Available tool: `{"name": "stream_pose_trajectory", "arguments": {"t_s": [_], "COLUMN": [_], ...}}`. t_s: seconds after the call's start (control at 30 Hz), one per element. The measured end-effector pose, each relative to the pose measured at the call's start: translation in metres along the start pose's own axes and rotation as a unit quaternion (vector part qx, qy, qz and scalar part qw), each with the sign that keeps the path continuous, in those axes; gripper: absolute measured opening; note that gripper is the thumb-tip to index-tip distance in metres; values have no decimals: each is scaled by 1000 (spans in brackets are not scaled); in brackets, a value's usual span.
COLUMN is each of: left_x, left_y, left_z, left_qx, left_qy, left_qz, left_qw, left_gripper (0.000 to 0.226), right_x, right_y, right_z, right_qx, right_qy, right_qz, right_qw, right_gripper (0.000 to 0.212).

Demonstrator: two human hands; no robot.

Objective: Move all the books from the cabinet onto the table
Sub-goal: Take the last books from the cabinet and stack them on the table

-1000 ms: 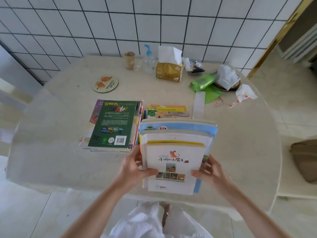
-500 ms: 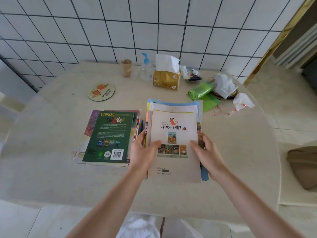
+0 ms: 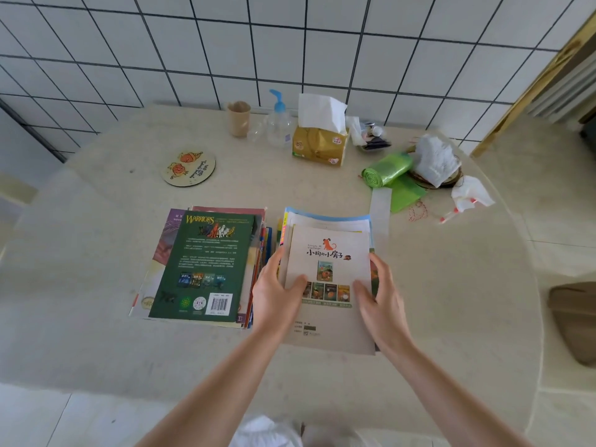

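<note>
Resting on a rounded beige table (image 3: 96,253) pushed against a white-tiled wall (image 3: 322,43), two stacks of books lie side by side. A person's left hand (image 3: 274,295) and right hand (image 3: 377,298) lie on the white picture book (image 3: 329,272) topping the right-hand stack (image 3: 325,221), fingers relaxed and spread over its two side edges, gripping nothing. Just left of that book sits the other stack (image 3: 161,253), capped by a green paperback (image 3: 206,266) lying back cover up. Beyond the white book, near the wall, stand a paper cup (image 3: 239,118), a pump bottle (image 3: 279,124) and a yellow tissue pack (image 3: 319,143). Beyond it to the left lies a round coaster (image 3: 188,167); beyond it to the right, a green bag roll (image 3: 387,169) and crumpled white paper (image 3: 435,159). Pale floor tiles (image 3: 564,221) show past the table's right edge.
</note>
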State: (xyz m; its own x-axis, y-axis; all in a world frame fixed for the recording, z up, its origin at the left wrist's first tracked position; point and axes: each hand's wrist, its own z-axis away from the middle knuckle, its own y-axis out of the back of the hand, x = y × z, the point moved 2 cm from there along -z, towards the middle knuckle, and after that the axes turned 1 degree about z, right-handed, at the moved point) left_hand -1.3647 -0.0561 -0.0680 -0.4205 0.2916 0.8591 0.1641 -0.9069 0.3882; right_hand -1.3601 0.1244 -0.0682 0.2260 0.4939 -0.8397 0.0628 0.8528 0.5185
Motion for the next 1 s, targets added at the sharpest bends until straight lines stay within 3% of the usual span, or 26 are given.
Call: {"name": "stream_pose_trajectory", "arguments": {"t_s": [0.27, 0.43, 0.67, 1.0], "left_x": [-8, -7, -2, -6], "left_y": [0, -1, -2, -3], "left_z": [-10, -12, -15, -15], "left_qx": [19, -21, -4, -48], "left_qy": [32, 18, 3, 6], "left_qz": [12, -20, -32, -66], "left_qw": [999, 999, 999, 997], "left_gripper": [65, 72, 66, 76], "right_x": [-2, -1, -2, 4], "right_y": [-6, -10, -11, -15], "right_z": [-15, -17, -31, -25], "right_qx": [-9, -42, -166, -150], "right_qy": [-24, -31, -67, -76], "right_qz": [2, 20, 94, 74], "right_qw": [1000, 998, 979, 983], "right_gripper": [57, 56, 88, 90]}}
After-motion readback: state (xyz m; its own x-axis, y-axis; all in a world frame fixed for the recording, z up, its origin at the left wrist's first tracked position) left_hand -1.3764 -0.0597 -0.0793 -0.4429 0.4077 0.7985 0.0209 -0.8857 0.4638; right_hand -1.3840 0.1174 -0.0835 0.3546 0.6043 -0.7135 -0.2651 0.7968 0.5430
